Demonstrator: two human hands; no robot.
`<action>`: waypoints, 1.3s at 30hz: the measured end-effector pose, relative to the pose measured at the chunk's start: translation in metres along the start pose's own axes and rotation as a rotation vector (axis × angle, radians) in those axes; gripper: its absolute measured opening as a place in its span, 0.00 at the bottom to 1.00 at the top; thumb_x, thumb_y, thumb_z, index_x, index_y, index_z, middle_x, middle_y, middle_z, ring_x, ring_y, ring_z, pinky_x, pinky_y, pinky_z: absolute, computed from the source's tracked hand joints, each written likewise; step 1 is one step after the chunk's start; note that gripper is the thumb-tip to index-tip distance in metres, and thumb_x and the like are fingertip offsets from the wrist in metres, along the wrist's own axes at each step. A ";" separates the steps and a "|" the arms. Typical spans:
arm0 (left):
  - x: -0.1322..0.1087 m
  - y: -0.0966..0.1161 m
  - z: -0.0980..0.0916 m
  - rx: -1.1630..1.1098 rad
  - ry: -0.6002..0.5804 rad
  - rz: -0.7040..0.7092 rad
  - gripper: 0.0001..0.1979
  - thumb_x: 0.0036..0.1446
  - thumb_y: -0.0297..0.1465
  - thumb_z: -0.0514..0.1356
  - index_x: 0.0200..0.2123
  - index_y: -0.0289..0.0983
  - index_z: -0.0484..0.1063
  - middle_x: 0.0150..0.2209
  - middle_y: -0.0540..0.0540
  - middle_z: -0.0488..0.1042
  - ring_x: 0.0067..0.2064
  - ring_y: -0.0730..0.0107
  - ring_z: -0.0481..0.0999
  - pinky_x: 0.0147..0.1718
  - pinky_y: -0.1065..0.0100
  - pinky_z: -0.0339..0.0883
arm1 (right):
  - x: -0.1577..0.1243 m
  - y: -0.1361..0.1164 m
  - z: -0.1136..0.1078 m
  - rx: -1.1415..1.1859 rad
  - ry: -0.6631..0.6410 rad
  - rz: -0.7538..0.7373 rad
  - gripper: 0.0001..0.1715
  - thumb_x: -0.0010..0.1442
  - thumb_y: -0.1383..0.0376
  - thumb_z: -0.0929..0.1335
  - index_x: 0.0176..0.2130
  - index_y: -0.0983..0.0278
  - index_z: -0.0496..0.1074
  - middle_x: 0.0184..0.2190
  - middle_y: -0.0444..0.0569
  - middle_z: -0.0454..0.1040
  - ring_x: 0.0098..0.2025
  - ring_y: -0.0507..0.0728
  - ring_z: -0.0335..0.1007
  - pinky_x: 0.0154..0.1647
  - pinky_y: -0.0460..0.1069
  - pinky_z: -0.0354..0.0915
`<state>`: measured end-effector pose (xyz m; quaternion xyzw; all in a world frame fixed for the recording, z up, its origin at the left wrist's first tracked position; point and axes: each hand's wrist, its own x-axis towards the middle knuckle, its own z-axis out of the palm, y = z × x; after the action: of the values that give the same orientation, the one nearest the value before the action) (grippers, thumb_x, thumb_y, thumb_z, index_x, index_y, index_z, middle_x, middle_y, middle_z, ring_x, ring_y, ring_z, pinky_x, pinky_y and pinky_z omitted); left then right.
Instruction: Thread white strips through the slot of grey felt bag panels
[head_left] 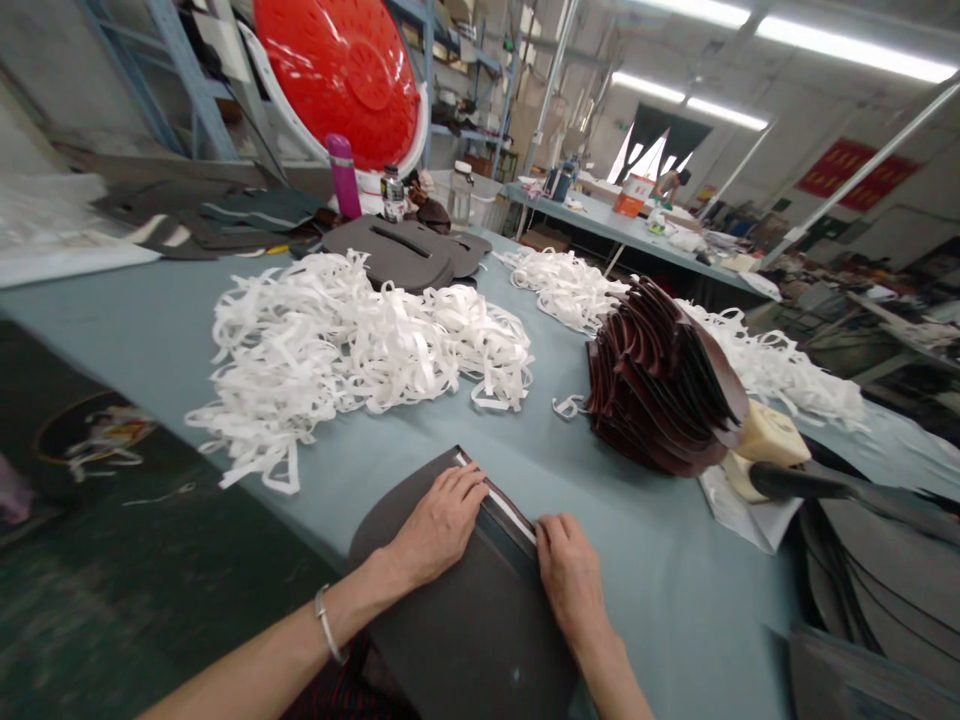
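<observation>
A dark grey curved panel [480, 620] lies at the near edge of the table, partly under my forearms. Along its straight far edge runs a narrow white strip [511, 513] beside a thin dark border. My left hand [444, 518] has its fingers bent together over this edge near the left corner; the fingertips press at the strip. Further right, my right hand [571, 568] grips the same edge, with thumb and fingers closed on it. Both thumbs are largely hidden. A large heap of white strips [300, 345] lies beyond the panel.
A stack of dark brown curved pieces [652, 385] stands at right, beside a yellowish container [772, 435] and a black handle [799, 482]. More dark panels [885, 560] lie at far right. Behind are grey panels [397, 250], a purple bottle [343, 178] and a red basin [345, 75].
</observation>
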<state>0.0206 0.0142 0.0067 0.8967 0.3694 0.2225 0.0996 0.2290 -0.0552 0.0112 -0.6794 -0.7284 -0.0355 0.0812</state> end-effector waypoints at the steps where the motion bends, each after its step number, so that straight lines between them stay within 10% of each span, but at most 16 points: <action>1: 0.000 0.000 0.000 -0.002 0.001 -0.002 0.16 0.59 0.21 0.48 0.50 0.34 0.65 0.54 0.40 0.67 0.62 0.58 0.59 0.61 0.53 0.56 | 0.002 -0.002 0.000 0.006 -0.001 -0.015 0.08 0.65 0.68 0.62 0.35 0.63 0.70 0.32 0.48 0.69 0.35 0.55 0.65 0.37 0.48 0.60; 39: -0.002 0.000 0.004 0.010 0.046 -0.071 0.22 0.58 0.23 0.49 0.56 0.33 0.59 0.56 0.38 0.66 0.60 0.58 0.62 0.59 0.53 0.57 | 0.061 -0.065 0.023 0.113 0.142 -0.024 0.12 0.59 0.77 0.61 0.35 0.63 0.69 0.34 0.49 0.70 0.38 0.57 0.63 0.38 0.49 0.59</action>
<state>0.0220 0.0128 0.0025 0.8781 0.4044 0.2377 0.0946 0.1585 0.0034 0.0025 -0.6607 -0.7298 -0.0435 0.1702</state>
